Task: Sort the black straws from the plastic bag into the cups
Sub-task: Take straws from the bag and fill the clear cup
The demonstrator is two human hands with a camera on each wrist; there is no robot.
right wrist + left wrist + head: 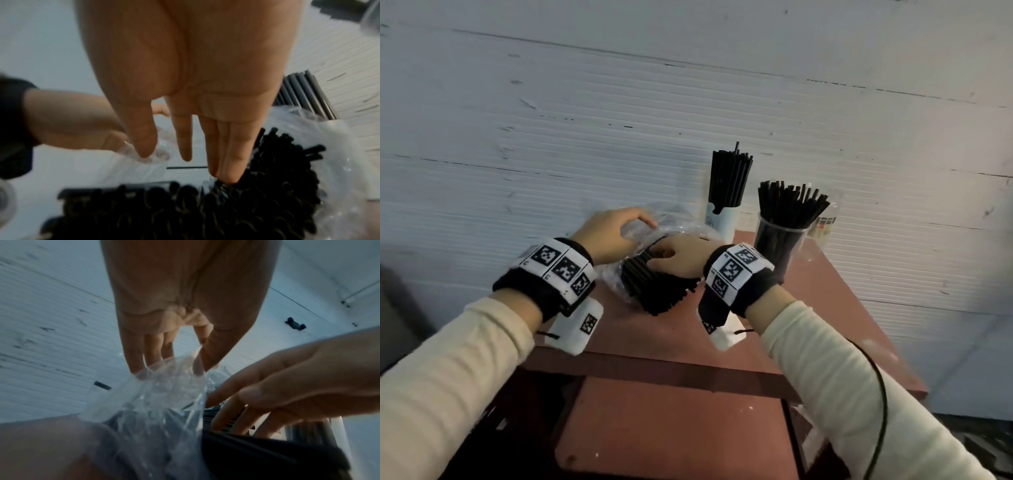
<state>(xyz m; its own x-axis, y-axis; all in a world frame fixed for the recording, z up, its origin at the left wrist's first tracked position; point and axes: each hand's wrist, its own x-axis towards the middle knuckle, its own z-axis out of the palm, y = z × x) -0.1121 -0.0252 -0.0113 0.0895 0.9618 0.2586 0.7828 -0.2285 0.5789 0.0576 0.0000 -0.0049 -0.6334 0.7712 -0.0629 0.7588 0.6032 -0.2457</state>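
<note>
Straws: black straws (654, 281) lying as a bundle in the plastic bag (671, 219) on the red worktop (688, 335), long axis running away from the person, open ends facing them
Left hand: left hand (609, 236) pinching the bag's edge
Right hand: right hand (678, 257) resting straight fingers (228, 155) on the bundle
Cups: white cup (720, 219) and clear cup (779, 250) standing behind, straws upright

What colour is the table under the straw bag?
Reddish-brown table, clearest in the head view.
</note>
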